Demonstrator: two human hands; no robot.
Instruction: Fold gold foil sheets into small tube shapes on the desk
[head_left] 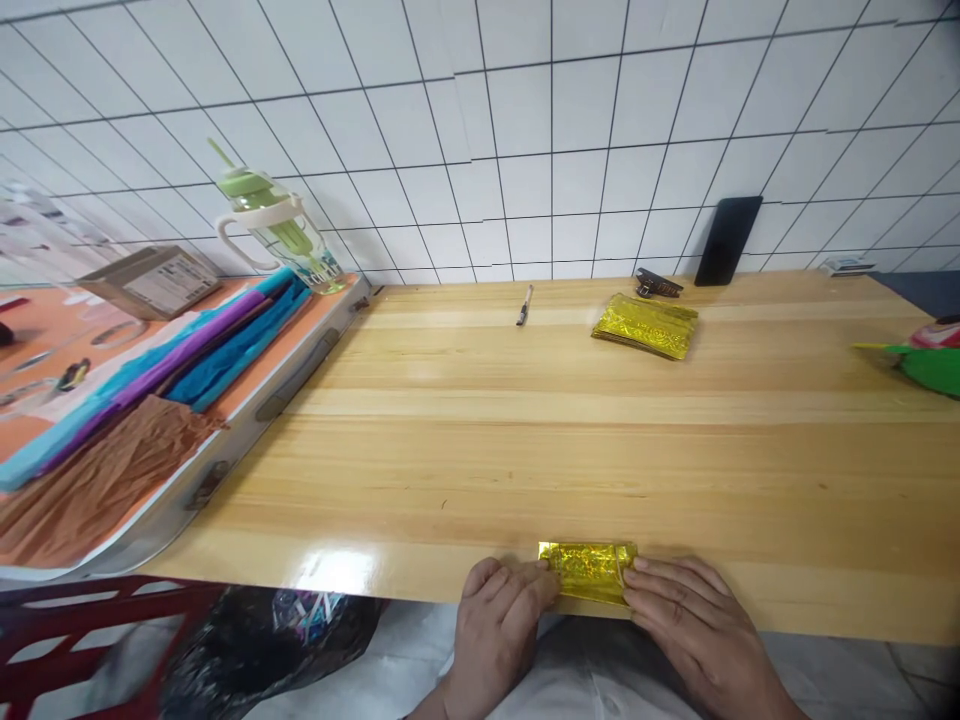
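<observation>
A small folded piece of shiny gold foil paper [589, 572] lies at the front edge of the wooden table. On its left end press the curled fingers of my left hand [499, 612]. My right hand [694, 615] has its fingers together over the right end, the thumb hidden beneath. Farther back, a stack of similar gold foil sheets [646, 326] rests on the table, apart from both hands.
Behind the stack are a dark clip [658, 284] and a black phone [727, 240] leaning on the tiled wall. A pen [524, 305] lies mid-back. Left, an orange-topped table [247, 395] carries crepe paper [120, 470], a carton [154, 282] and a green-lidded bottle [277, 225]. Below hangs a black bag [262, 650].
</observation>
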